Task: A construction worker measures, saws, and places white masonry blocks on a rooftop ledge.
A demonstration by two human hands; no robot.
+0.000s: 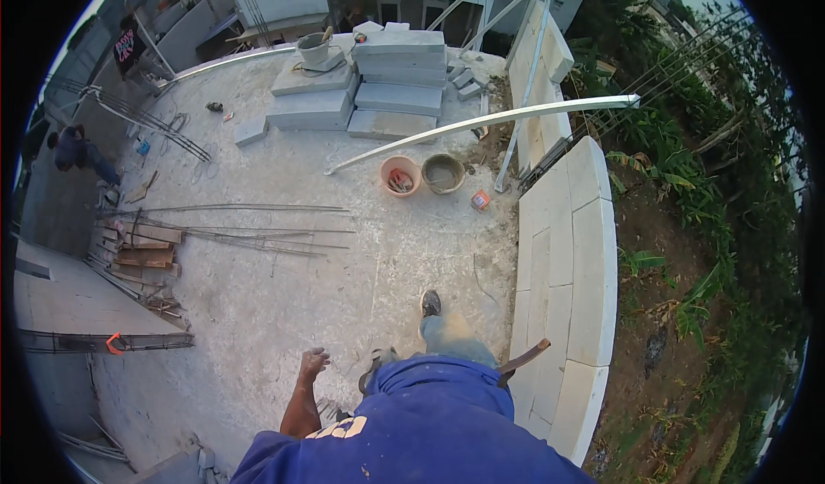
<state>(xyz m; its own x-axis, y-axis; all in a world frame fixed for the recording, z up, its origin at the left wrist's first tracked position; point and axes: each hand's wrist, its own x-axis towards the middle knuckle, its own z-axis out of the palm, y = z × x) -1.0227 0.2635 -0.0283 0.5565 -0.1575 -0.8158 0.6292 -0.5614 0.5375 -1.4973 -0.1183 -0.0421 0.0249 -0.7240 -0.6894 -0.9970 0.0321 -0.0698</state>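
My left hand (314,362) hangs beside my body over the dusty concrete floor (258,312). Its fingers are loosely bent and a little apart, and I see nothing in them. My right hand does not show. At my right side a brown curved strip or handle (526,356) sticks out past my blue shirt (421,424). Ahead of my shoe (430,302) stand an orange bucket (386,177) with tools inside and a dark bucket (461,182) with grey contents. A small orange-and-white container (480,200) sits next to them.
A pale block wall (559,252) runs along my right, with plants beyond. A long metal bar (481,121) slants across ahead. Farther off are stacked blocks (398,99) with a bucket (313,50). Rebar (258,229) and planks (144,256) lie left; two people are farther away.
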